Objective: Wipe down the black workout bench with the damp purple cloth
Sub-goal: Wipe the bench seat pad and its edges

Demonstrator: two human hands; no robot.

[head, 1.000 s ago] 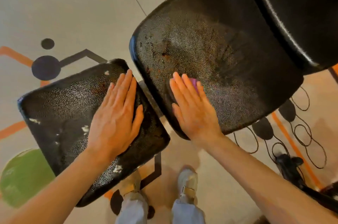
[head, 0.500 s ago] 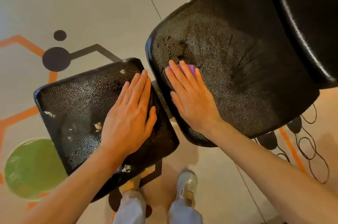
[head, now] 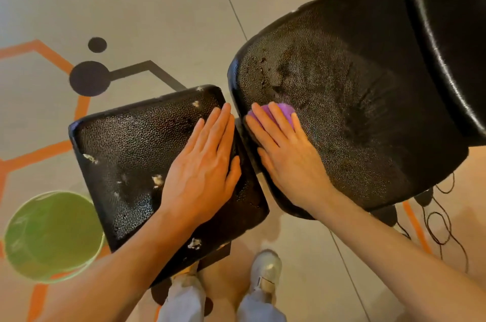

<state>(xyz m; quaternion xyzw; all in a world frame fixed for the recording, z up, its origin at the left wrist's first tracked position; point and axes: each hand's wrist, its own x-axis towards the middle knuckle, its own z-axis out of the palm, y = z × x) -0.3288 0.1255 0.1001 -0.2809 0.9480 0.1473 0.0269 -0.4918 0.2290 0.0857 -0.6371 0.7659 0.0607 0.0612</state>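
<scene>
"Where is the damp purple cloth point(head: 282, 111)?"

"It is under the right hand point(head: 285, 156), near the left edge of the big black pebbly bench pad point(head: 355, 90). Only a bit peeks out past the fingers point(head: 276, 121)."

"How are those fingers?"

"Flat and a little apart, pressing the cloth down. The left hand point(head: 202, 169) lies flat, fingers together, on the smaller black square pad point(head: 126, 153)."

"Which way is there left to wipe?"

"I think up and to the right. Most of the big pad lies that way from the fingertips."

Three black textured vinyl bench pads point(head: 355, 100) are showing, one crumpled purple cloth point(head: 285, 110), two bare hands point(head: 202, 169), one round green bucket point(head: 52, 236), two pale shoes point(head: 265, 271).
</scene>
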